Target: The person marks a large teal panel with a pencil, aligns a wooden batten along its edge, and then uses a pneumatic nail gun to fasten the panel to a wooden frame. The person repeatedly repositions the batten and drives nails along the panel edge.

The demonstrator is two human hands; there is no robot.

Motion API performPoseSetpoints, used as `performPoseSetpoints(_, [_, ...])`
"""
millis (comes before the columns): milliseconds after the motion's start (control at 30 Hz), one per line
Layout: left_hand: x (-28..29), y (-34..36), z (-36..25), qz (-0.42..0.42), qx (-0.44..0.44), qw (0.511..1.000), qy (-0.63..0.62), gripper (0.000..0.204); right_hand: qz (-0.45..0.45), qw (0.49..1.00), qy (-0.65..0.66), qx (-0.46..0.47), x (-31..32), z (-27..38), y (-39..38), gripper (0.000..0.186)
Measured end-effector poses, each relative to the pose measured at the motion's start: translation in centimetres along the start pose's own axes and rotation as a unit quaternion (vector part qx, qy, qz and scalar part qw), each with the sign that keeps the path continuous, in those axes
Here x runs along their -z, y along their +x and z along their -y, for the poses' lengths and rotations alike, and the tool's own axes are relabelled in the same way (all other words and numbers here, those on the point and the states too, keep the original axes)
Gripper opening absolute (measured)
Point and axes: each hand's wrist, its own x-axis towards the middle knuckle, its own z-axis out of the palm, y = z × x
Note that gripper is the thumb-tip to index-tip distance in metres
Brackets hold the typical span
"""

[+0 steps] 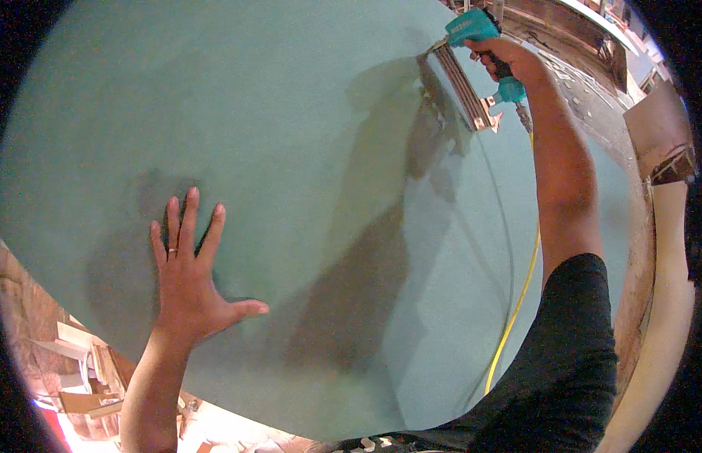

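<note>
A large grey-green board [290, 151] fills most of the view. At the left, my left hand [186, 283] lies on it with the fingers spread and nothing held; a ring shows on one finger. My right arm reaches far to the upper right, where my right hand [502, 60] is wrapped round the grip of a teal pneumatic staple gun [472, 29]. The gun's nose points left, over or against the board; contact cannot be made out. Its long metal magazine [460, 87] slants down below the nose. A yellow air hose [526, 287] hangs from the grip's lower end.
Wood offcuts [86, 370] lie in a heap on the floor at the lower left. Beyond the board's right edge are a cardboard box [659, 128] and a long pale curved piece [664, 302]. Cluttered timber [585, 30] stands at the upper right. The hose runs down beside my right arm.
</note>
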Motion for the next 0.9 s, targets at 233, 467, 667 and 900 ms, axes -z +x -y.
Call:
performPoseSetpoints(233, [-0.1,0.9,-0.5,-0.007,-0.007,1.0,-0.008,0.155,-0.051,0.998,-0.026,-0.013,2.1,0.2,5.6,0.046])
performPoseSetpoints(467, [0.0,1.2,-1.7,-0.017,-0.009,1.0,-0.02,0.151,-0.022,0.992,-0.013,0.125,1.9,0.2,5.5,0.047])
performPoseSetpoints(667, [0.0,1.3,-1.6,-0.019,-0.014,1.0,-0.008,0.152,-0.012,0.996,-0.004,0.093,2.6,0.2,4.9,0.046])
performPoseSetpoints(900, [0.1,1.6,-2.2,-0.017,-0.014,1.0,-0.017,0.151,-0.018,0.998,0.049,-0.02,4.4,-1.9,3.3,0.045])
